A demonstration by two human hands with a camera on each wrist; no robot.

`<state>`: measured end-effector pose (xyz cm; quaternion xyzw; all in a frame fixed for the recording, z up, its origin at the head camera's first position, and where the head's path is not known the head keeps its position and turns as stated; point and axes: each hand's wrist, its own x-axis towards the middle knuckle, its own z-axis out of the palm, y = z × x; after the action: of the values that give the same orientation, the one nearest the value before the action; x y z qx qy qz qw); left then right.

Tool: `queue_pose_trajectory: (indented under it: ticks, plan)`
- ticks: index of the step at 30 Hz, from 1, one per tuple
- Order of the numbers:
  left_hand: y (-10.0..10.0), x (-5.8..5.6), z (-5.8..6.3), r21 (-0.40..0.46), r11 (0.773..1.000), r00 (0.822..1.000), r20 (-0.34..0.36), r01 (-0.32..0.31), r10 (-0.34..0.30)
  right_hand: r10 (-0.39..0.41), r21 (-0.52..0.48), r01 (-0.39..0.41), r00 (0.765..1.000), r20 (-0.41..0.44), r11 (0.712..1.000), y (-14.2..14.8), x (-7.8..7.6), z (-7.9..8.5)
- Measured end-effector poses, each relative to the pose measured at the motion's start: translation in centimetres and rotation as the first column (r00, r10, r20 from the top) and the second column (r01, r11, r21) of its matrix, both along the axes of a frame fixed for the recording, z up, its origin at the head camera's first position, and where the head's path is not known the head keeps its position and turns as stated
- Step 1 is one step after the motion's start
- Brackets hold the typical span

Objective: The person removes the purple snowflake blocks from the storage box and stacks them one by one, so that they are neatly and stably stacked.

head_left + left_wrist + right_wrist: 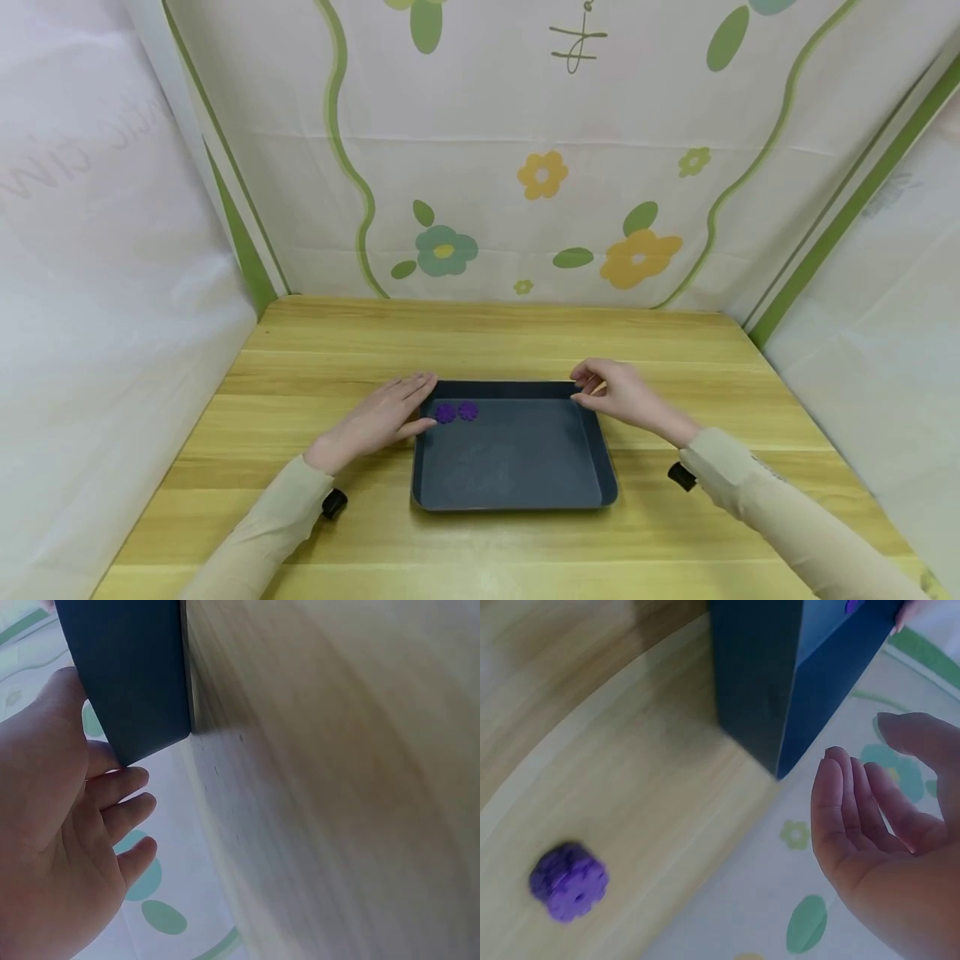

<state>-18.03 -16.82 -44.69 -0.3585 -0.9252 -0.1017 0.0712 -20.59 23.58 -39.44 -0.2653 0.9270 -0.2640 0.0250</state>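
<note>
A dark grey rectangular tray (510,454) lies on the wooden table with two purple gear-shaped discs (468,411) inside, near its back left corner. My left hand (381,417) is at that corner, its thumb over the left rim and its other fingers stretched along the outside. In the left wrist view, loosely bent fingers (124,784) touch the corner of the tray wall. My right hand (618,393) hovers at the back right corner, fingers loosely curved with nothing between them. More purple gear-shaped pieces (570,883) sit close together on the table in the right wrist view.
The wooden table (322,333) extends around the tray. A white flowered cloth panel (480,108) rises behind its far edge, and white cloth sides (97,275) stand at left and right. A small black device (682,477) is at the right sleeve.
</note>
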Motion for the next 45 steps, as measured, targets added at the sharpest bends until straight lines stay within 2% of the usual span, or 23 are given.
queue_pose_trajectory:
  ticks: [8, 15, 22, 34, 45]
  plan:
    - [0.1, -0.2, 0.1, -0.025, 1.0, 1.0, 0.016, -0.013, 0.013, 0.085, -0.035, -0.083, 0.995, 0.056, 0.996, -3.5, -0.3, -0.4]
    - [0.1, -0.3, 0.4, -0.037, 0.999, 0.999, 0.039, -0.013, 0.015, 0.127, -0.063, -0.119, 0.983, 0.132, 0.991, -6.4, -0.4, -0.8]
    - [0.2, -0.4, 0.8, -0.05, 0.999, 0.999, 0.049, 0.0, 0.003, 0.196, -0.096, -0.183, 0.969, 0.149, 0.978, -8.9, -0.4, -1.5]
    - [-0.1, -0.5, 1.5, -0.091, 0.996, 0.995, 0.095, 0.013, -0.004, 0.195, -0.069, -0.185, 0.964, 0.18, 0.98, -11.4, -1.1, -2.5]
    - [-0.5, -0.5, 1.9, -0.082, 0.996, 0.99, 0.138, 0.04, -0.028, 0.177, 0.018, -0.181, 0.975, 0.135, 0.983, -13.6, -0.9, -3.5]
